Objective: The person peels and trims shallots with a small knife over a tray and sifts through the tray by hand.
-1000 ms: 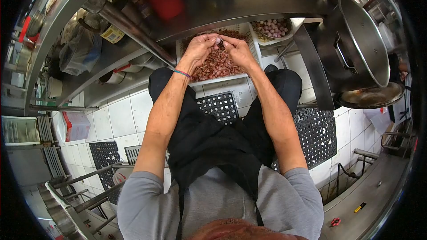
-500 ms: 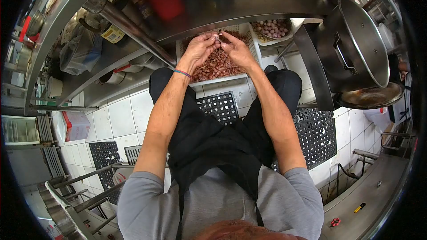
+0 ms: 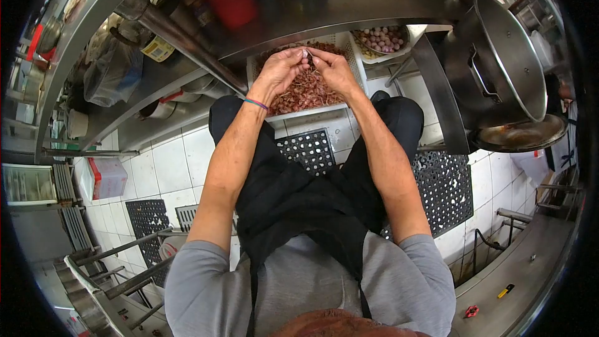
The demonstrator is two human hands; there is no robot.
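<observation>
My left hand (image 3: 282,70), with coloured bands at its wrist, pinches a small pale shallot (image 3: 304,53) between thumb and fingers. Opposite it, the fingers of my right hand (image 3: 337,73) are closed at the same shallot. Something thin and dark shows by the right fingertips, too small to name. Both hands hover over a white plastic crate (image 3: 312,112) filled with reddish-brown shallot skins (image 3: 306,92). Beyond it to the right, a container (image 3: 407,47) holds many whitish-purple peeled shallots (image 3: 382,40).
A steel table (image 3: 368,0) overhangs the crate's far side. At the right stands a big steel pot (image 3: 508,62) near a dark round lid (image 3: 521,134). Perforated black mats (image 3: 440,193) lie on the white tile floor (image 3: 168,162). Left shelves carry pots and a plastic bag (image 3: 112,75).
My right fingers have shifted slightly down and closed in against the shallot. The left hand stays nearly in place, still pinching.
</observation>
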